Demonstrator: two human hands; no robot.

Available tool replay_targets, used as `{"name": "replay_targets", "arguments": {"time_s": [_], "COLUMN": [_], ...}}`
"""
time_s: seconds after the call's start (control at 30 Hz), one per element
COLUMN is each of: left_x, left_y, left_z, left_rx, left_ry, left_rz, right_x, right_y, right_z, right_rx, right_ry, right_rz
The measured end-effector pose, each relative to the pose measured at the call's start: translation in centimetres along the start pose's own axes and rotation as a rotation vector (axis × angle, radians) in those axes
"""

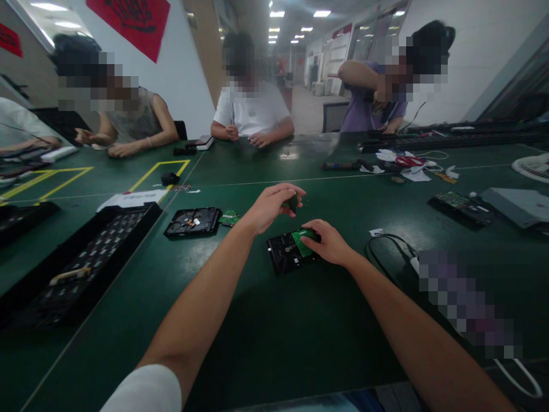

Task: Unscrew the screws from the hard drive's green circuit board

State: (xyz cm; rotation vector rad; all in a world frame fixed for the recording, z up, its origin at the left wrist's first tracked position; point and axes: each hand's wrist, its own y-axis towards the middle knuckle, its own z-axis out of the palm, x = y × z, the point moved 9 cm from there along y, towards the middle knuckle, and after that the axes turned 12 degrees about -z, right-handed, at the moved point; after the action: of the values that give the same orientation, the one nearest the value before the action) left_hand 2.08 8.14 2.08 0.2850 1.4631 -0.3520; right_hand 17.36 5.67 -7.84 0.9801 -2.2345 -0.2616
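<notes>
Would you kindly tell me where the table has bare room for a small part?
Bare table shows between the forearms, nearer than the hard drive under the right hand, and between the large black tray and left forearm. The far right is crowded with white scraps.

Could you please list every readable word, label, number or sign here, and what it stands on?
None can be read for certain.
Large red wall sign: black brush characters, cut off, unclear.
Smaller red sign, far left: too blurred.
White sheet: print too small.
Nearest hard drive: marks too small.
</notes>
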Motion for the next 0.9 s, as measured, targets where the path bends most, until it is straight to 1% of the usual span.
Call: {"name": "replay_targets", "arguments": {"time_s": [0.1,0.23,0.3,0.37,0.47,0.63,0.73,0.9], "left_x": [0.0,-0.4,-0.6,-0.5,-0.5,-0.1,0.0,-0.1], "left_y": [0.0,-0.1,-0.2,-0.1,-0.1,0.1,0.2,0.1], "left_z": [-0.3,-1.0,-1.1,-0.8,0.0,0.0,-0.3,-1.0], "left_rx": [-0.038,-0.167,-0.199,-0.163,-0.066,-0.026,-0.043,-0.153], "left_ry": [0.059,0.222,0.254,0.239,0.201,0.111,0.112,0.236], "left_rz": [0.007,0.068,0.096,0.107,0.108,0.026,0.016,0.077], "right_x": [0.0,-0.1,-0.1,-0.1,-0.1,0.2,0.0,-0.2], "right_y": [0.0,0.0,0.0,0.0,0.0,0.2,0.1,-0.1], "right_z": [0.0,0.1,0.1,0.0,0.0,0.0,0.0,0.1], "right_rx": [-0.001,0.009,0.011,0.006,0.002,-0.005,-0.011,0.007], "right_ry": [0.003,0.012,0.009,0.001,0.005,0.016,0.008,0.005], "right_rz": [0.003,0.004,0.000,0.001,0.006,0.008,0.016,0.013]}}
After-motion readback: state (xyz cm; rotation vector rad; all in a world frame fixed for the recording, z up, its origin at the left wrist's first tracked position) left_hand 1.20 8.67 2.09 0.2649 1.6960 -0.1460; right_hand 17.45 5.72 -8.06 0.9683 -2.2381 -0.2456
